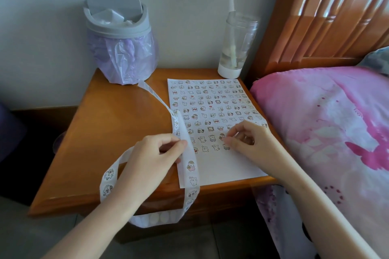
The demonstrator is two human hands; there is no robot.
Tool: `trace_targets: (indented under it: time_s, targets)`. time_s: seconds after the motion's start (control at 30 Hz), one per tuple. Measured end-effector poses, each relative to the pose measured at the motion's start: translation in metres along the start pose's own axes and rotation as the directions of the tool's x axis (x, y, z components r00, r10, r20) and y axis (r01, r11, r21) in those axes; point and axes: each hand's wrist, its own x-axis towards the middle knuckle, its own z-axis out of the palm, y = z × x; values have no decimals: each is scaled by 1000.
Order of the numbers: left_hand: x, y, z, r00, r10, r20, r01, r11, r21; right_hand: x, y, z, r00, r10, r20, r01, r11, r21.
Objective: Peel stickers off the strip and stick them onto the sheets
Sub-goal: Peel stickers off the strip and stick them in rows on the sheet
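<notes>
Paper under the right hand: the right hand [244, 139] presses its pinched fingertips [228, 142] onto the white sheet [221, 166], at the end of the lowest sticker row; whether a sticker sits beneath them cannot be made out.
Left hand: the left hand [155, 153] grips the sticker strip [190, 169] between thumb and fingers, beside the sheet's left edge.
Strip: it loops from the left hand down past the table front, curls under the wrist, and its peeled backing [156, 99] trails away toward the bin.
Sheet: rows of small cartoon stickers [212, 107] fill its upper part; the lower part is bare.
Table: a wooden bedside table [105, 132] carries the sheet on its right half.
Back left: a grey bin [117, 25] with a lilac liner stands near the wall.
Back right: a clear bottle [236, 44] with a straw stands just behind the sheet.
Right side: a pink bedcover [326, 122] lies against the table, under a wooden headboard [328, 10].
</notes>
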Motion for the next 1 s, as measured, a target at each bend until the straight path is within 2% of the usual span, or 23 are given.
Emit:
trace_targets:
  time_s: [0.07, 0.13, 0.23, 0.33, 0.5, 0.63, 0.77, 0.83, 0.93, 1.0]
  targets:
    - [1, 1, -3, 1000, -19, 7, 20, 990, -138, -5, -10, 6, 998, -31, -49, 33, 999, 35]
    - [0, 5, -6, 999, -30, 12, 32, 959, -281, -12, -24, 14, 994, -91, -51, 98, 985, 145]
    - [-4, 13, -6, 1000, -7, -24, -2, 935, -355, -25, -43, 26, 979, -203, 8, 191, 937, 292]
    - [-7, 17, -4, 997, 9, -76, -37, 927, -373, -33, -51, 28, 972, -236, 19, 217, 920, 326]
    - [-7, 16, 0, 995, -3, -103, -36, 928, -372, -34, -51, 21, 985, -173, 14, 155, 909, 386]
    - [-7, 18, 0, 991, 14, -135, -60, 935, -348, -34, -51, 21, 983, -183, 31, 163, 930, 329]
    - [-5, 19, 2, 991, 10, -131, -54, 939, -340, -34, -50, 23, 981, -192, 34, 167, 916, 364]
    - [-5, 19, 3, 993, -11, -116, -31, 935, -353, -33, -50, 22, 983, -182, 19, 162, 912, 377]
    - [-4, 22, 5, 995, -101, -19, 78, 863, -499, -33, -49, 22, 986, -166, -6, 154, 907, 392]
    - [-4, 23, 6, 994, -109, 21, 104, 853, -511, -33, -48, 22, 987, -157, -25, 154, 913, 379]
